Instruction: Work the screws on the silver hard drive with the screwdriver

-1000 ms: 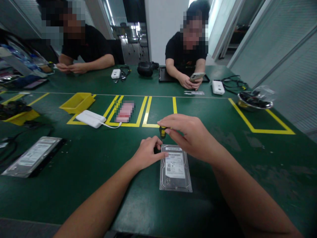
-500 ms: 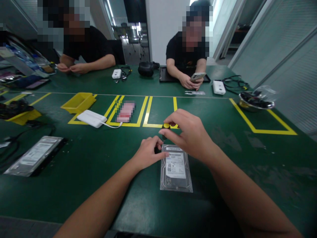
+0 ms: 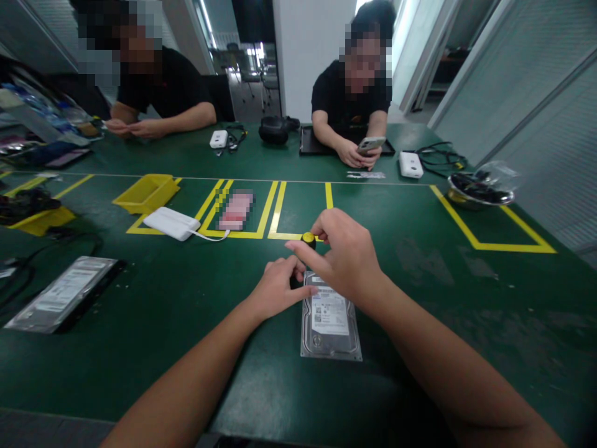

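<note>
A hard drive point(image 3: 330, 320) lies label up on the green table in front of me. My left hand point(image 3: 282, 286) grips its far left corner, thumb across the label and fingers bent at the edge. Over that same corner stands a screwdriver point(image 3: 308, 239), upright, with a yellow cap on its black handle. My right hand point(image 3: 342, 252) has thumb and bent fingers closed around this handle. The screwdriver's shaft and tip are hidden behind my hands.
Another hard drive point(image 3: 65, 292) lies on the left. Beyond are a yellow bin point(image 3: 148, 193), a white power bank point(image 3: 171, 223) cabled to a phone point(image 3: 237, 210), and a metal bowl point(image 3: 480, 194) with dark parts. Two people sit across the table point(image 3: 153, 361).
My right hand has twisted around the screwdriver handle, its thumb swinging left and its knuckles shifting slightly left. My left hand and the hard drive have stayed in place.
</note>
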A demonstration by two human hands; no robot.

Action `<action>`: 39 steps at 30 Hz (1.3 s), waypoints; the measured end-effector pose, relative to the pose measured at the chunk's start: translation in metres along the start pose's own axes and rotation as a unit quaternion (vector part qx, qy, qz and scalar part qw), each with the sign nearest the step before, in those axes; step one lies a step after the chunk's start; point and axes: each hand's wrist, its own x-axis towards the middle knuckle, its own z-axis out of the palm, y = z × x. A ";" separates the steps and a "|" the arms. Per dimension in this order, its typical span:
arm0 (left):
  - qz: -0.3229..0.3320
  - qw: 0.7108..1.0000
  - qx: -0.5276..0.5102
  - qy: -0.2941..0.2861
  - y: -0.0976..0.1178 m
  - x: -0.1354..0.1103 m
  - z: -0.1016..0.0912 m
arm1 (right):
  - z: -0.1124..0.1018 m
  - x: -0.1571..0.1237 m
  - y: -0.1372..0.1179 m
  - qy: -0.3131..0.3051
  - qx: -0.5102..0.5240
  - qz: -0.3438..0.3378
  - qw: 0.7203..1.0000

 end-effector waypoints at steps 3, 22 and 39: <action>0.002 1.000 0.002 0.000 0.000 0.000 0.000 | 0.002 -0.001 -0.002 0.011 -0.035 0.009 0.999; 0.000 1.000 0.009 0.005 0.000 0.001 0.000 | -0.013 -0.001 -0.008 -0.055 -0.008 0.028 0.998; -0.007 1.000 0.013 0.001 0.002 0.000 -0.001 | -0.033 0.004 -0.005 -0.110 0.069 -0.030 0.991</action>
